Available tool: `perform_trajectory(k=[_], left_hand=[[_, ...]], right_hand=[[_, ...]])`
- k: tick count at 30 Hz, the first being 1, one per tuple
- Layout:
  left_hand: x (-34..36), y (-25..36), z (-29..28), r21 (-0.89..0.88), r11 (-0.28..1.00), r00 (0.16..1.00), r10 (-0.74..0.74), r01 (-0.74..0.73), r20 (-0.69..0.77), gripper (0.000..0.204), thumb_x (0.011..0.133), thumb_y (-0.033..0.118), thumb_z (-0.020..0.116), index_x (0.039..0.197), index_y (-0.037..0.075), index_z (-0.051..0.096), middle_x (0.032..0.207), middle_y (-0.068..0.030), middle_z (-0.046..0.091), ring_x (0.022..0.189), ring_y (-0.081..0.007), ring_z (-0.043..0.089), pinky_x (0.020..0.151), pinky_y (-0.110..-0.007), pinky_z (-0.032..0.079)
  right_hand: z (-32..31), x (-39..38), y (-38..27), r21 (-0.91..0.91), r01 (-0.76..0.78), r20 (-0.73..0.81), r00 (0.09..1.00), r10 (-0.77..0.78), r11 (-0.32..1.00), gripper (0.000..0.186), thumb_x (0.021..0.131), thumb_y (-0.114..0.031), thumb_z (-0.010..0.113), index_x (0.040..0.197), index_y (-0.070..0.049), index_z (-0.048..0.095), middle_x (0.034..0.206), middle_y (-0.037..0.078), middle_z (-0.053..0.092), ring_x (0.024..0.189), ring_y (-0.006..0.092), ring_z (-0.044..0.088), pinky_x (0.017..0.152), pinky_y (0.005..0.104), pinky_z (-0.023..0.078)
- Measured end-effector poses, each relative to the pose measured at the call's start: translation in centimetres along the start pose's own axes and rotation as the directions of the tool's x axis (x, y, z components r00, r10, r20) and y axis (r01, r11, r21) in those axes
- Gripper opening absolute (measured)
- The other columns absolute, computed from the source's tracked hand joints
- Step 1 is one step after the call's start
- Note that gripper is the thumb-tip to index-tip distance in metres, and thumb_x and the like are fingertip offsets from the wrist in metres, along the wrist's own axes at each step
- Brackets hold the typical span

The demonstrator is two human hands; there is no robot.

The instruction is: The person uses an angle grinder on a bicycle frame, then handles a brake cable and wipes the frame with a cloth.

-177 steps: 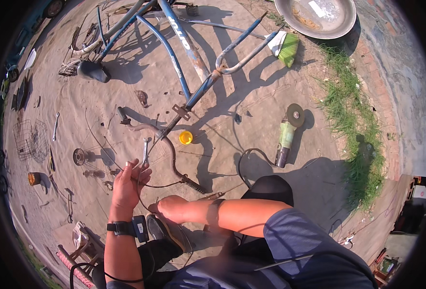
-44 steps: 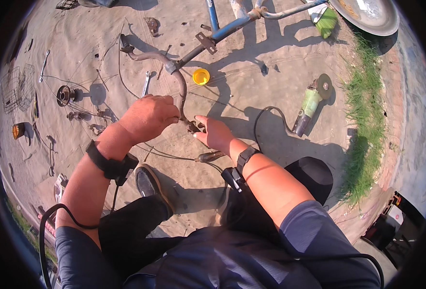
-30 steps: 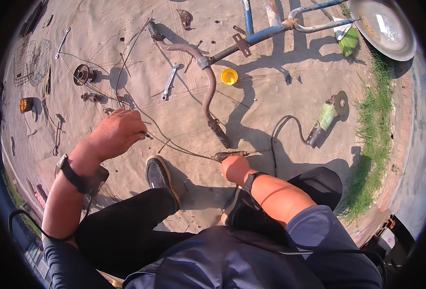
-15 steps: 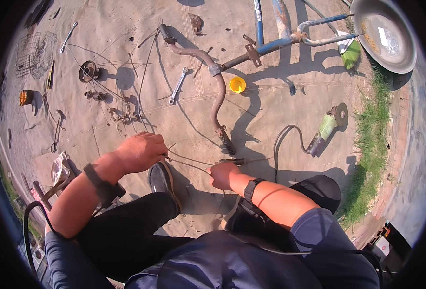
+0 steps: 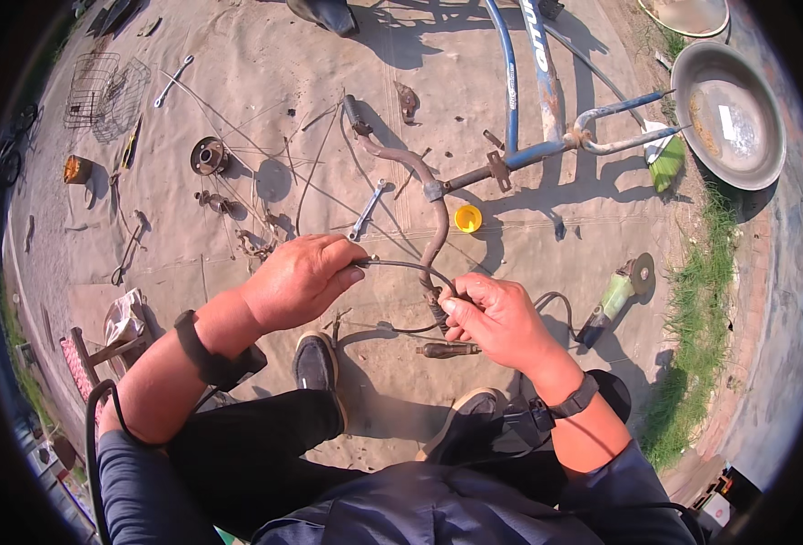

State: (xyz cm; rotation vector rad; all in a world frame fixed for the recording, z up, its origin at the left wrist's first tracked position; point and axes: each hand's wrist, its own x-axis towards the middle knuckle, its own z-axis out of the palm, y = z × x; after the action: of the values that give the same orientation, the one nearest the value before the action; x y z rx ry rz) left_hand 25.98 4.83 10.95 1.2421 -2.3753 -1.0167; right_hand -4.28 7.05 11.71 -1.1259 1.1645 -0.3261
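A thin dark cable point(image 5: 410, 264) runs in a shallow arc between my hands. My left hand point(image 5: 297, 283) pinches one end of it between thumb and fingers. Farther along, my right hand point(image 5: 499, 322) is closed around it with the thumb on top. Just beyond lies a rusty curved bicycle handlebar point(image 5: 442, 222) with a dark grip, joined to a worn blue bicycle frame point(image 5: 537, 156). On the ground below the right hand is a dark-handled tool point(image 5: 448, 350); its kind is unclear. My hands partly cover the cable's ends.
A combination wrench point(image 5: 368, 211) and yellow cup point(image 5: 468, 218) sit beyond my hands. To the right are a green angle grinder point(image 5: 615, 300) and a metal basin point(image 5: 774, 150). A wheel hub point(image 5: 209, 156), wire basket point(image 5: 93, 86) and loose spokes lie to the left.
Both hands have come up off the ground with the cable, which now bows upward between them. My right hand has turned so its thumb shows. The view has shifted, so the ground things appear lower.
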Motion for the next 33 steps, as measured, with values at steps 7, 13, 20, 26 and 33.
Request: perform_trajectory(k=[7, 13, 20, 26, 33], left_hand=[[2.4, 2.8, 1.6, -0.165, 0.986, 0.997, -0.048, 0.037, -0.063, 0.065, 0.08, 0.035, 0.089, 0.123, 0.0, 0.054, 0.094, -0.0117, 0.065, 0.087, -0.0309, 0.068, 0.077, -0.042, 0.054], [4.0, 3.2, 1.0, -0.184, 0.979, 0.996, -0.09, 0.086, -0.012, 0.046, 0.085, 0.023, 0.082, 0.117, 0.002, 0.057, 0.09, -0.016, 0.067, 0.086, -0.0375, 0.069, 0.075, -0.045, 0.055], [3.4, 0.6, -0.7, 0.056, 0.996, 0.997, -0.073, 0.075, -0.033, 0.025, 0.092, 0.023, 0.073, 0.102, 0.006, 0.058, 0.088, -0.0153, 0.068, 0.086, -0.0407, 0.068, 0.073, -0.05, 0.054], [4.0, 1.1, -3.9, 0.22, 0.973, 0.992, -0.04, 0.066, -0.122, 0.026, 0.092, 0.026, 0.073, 0.097, 0.006, 0.056, 0.085, -0.0138, 0.067, 0.08, -0.0409, 0.067, 0.068, -0.05, 0.053], [4.0, 1.2, -15.1, -0.059, 0.979, 0.734, -0.186, 0.196, -0.653, 0.029, 0.109, 0.033, 0.059, 0.096, 0.007, 0.055, 0.071, -0.0043, 0.054, 0.061, -0.0181, 0.054, 0.057, -0.036, 0.043]], right_hand=[[-0.7, -0.9, -1.3, 0.43, 0.265, -0.178, 0.962, -0.207, 0.863, 0.016, 0.109, -0.017, 0.056, 0.113, -0.002, 0.061, 0.093, 0.007, 0.069, 0.079, 0.0204, 0.075, 0.068, 0.0307, 0.063], [-1.6, -0.5, -1.3, 0.626, 0.315, -0.267, 0.946, -0.184, 0.714, 0.017, 0.108, -0.022, 0.057, 0.113, -0.007, 0.06, 0.091, 0.009, 0.072, 0.074, 0.026, 0.077, 0.058, 0.0315, 0.063], [-6.4, -0.2, -0.1, 0.662, 0.372, -0.351, 0.921, -0.169, 0.651, 0.018, 0.109, -0.021, 0.056, 0.114, -0.006, 0.062, 0.085, 0.009, 0.073, 0.068, 0.0228, 0.075, 0.055, 0.0295, 0.061], [-6.8, 0.6, 0.7, 0.703, 0.325, -0.292, 0.943, -0.16, 0.632, 0.025, 0.109, -0.025, 0.054, 0.123, -0.006, 0.06, 0.095, 0.011, 0.074, 0.073, 0.0254, 0.076, 0.058, 0.0324, 0.062], [-7.9, 1.6, 1.3, 0.665, 0.255, -0.233, 0.964, -0.129, 0.702, 0.039, 0.108, -0.035, 0.05, 0.133, -0.005, 0.055, 0.101, 0.012, 0.074, 0.079, 0.0278, 0.076, 0.066, 0.0338, 0.063]])
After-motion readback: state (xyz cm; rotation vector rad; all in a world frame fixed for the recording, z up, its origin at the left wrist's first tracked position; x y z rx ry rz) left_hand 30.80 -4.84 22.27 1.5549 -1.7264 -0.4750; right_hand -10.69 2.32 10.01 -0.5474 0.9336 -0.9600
